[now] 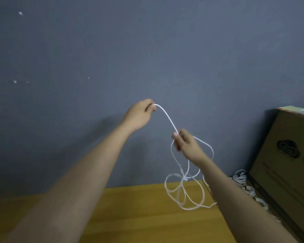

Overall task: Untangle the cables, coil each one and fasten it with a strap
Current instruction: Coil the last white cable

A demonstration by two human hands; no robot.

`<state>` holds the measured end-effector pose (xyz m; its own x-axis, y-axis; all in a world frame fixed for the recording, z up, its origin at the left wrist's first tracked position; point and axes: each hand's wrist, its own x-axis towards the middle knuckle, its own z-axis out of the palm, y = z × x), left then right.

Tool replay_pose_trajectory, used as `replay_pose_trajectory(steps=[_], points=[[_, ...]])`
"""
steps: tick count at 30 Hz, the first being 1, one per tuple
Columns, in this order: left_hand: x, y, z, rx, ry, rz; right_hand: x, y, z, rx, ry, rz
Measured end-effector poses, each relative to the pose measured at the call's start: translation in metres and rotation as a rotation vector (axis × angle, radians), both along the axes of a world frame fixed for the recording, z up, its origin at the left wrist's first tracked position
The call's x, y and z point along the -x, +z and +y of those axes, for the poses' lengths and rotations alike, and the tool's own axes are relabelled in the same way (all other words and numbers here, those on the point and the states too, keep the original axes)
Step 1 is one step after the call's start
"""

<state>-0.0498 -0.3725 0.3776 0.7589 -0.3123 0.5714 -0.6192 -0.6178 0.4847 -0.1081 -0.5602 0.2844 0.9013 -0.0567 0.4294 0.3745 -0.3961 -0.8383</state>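
A thin white cable (167,116) stretches in the air between both raised hands in front of a grey wall. My left hand (140,114) pinches one end of it between thumb and fingers, up and to the left. My right hand (186,144), lower and to the right, grips the cable in curled fingers. Below the right hand the rest of the cable hangs in loose tangled loops (184,192) down to the wooden table (133,216).
A large brown cardboard box (286,165) stands at the right against the wall. Several more white cable bundles (242,179) lie in the gap between the table's right edge and the box. The grey wall (112,50) rises close behind the table.
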Motion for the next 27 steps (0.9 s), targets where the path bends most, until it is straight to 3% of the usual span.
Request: replay_pose_trajectory(steps=[2, 4, 6, 8, 10, 12, 13, 16, 21, 24, 27], points=[[-0.006, 0.001, 0.004, 0.135, 0.036, 0.077, 0.002, -0.034, -0.010, 0.028, -0.030, 0.162], [-0.006, -0.003, 0.006, 0.273, -0.029, 0.217, 0.000, -0.047, -0.010, -0.106, -0.063, 0.268], [0.000, -0.014, 0.004, 0.446, -0.176, 0.454, -0.007, -0.036, -0.003, -0.210, -0.224, 0.188], [0.012, -0.021, 0.003, 0.654, -0.349, 0.743, -0.012, -0.016, 0.005, -0.154, -0.388, 0.003], [0.021, -0.025, 0.000, 0.796, -0.530, 0.885, -0.013, -0.009, 0.010, 0.186, -0.427, -0.039], [0.024, -0.026, -0.006, 0.934, -0.610, 0.868, -0.008, -0.020, 0.017, 0.675, -0.360, 0.044], [0.023, -0.027, -0.009, 0.975, -0.586, 0.806, -0.002, -0.031, 0.022, 0.802, -0.245, 0.029], [0.016, -0.043, -0.009, 0.844, -0.371, 0.597, 0.025, -0.058, 0.037, 0.768, 0.024, -0.137], [0.025, -0.107, -0.003, 0.322, -0.376, 0.621, 0.035, -0.043, 0.035, 0.536, -0.073, -0.437], [0.051, -0.119, 0.004, 0.231, -0.382, 0.693, 0.021, -0.025, 0.024, 0.450, -0.253, -0.293], [0.067, -0.123, 0.017, 0.313, -0.534, 0.795, 0.008, -0.036, 0.018, 0.262, -0.116, -0.087]])
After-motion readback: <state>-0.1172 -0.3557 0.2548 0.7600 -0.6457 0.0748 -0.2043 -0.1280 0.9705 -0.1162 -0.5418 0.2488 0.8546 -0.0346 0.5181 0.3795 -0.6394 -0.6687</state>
